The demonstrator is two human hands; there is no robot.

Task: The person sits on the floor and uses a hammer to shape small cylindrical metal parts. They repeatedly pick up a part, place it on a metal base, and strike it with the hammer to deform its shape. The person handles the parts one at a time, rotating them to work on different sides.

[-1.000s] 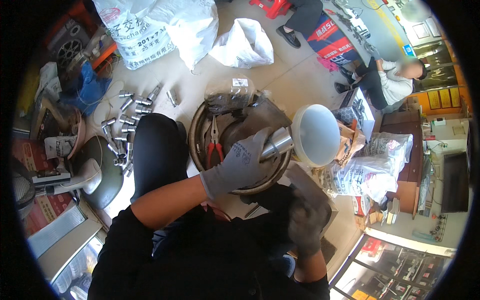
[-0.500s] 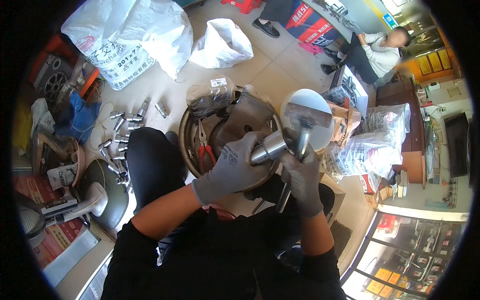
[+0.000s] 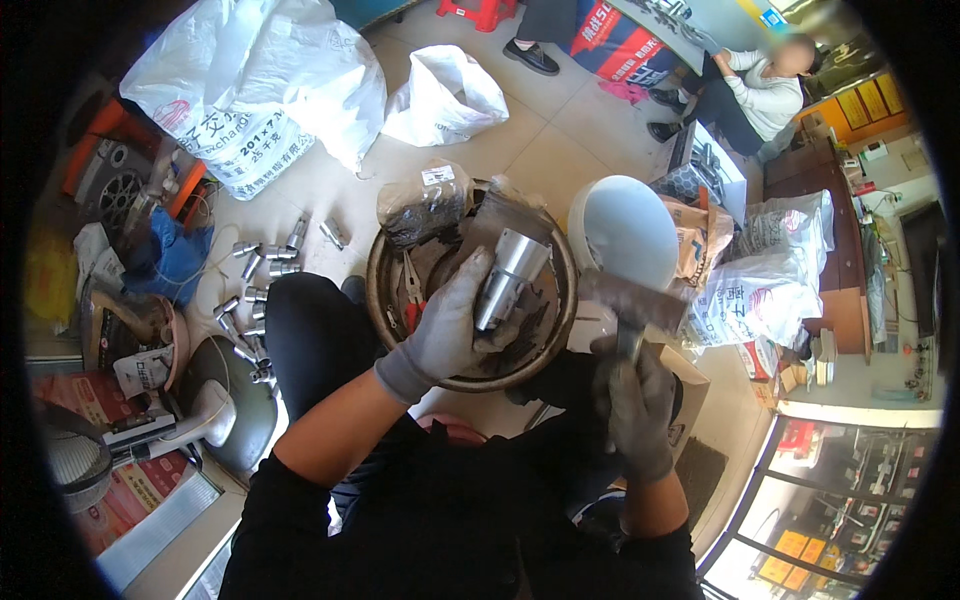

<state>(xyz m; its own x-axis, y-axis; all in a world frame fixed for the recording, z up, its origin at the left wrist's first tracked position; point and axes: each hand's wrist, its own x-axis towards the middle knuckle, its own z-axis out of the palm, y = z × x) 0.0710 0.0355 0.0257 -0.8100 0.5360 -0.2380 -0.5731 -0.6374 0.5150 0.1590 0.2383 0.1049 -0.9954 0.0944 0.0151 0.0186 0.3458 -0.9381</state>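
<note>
My left hand (image 3: 455,318), in a grey glove, is wrapped round a shiny stepped metal cylinder (image 3: 514,270), held tilted above a round, worn metal basin (image 3: 480,384). My right hand (image 3: 637,405), gloved too, grips a hammer (image 3: 632,303) by its handle, the blocky head raised to the right of the basin. Red-handled pliers (image 3: 413,292) lie inside the basin near my left wrist. A clear plastic-wrapped dark bundle (image 3: 425,207) rests at the basin's far left rim.
Several similar metal fittings (image 3: 253,263) lie on the floor to the left. Beyond the hammer stands a white bucket (image 3: 622,232). White woven sacks (image 3: 270,90) stand at the far left, others (image 3: 760,285) at the right. A seated person (image 3: 765,95) is at the far right.
My right hand and the hammer have moved right and toward me, away from the metal cylinder. My left hand has tipped the cylinder more upright.
</note>
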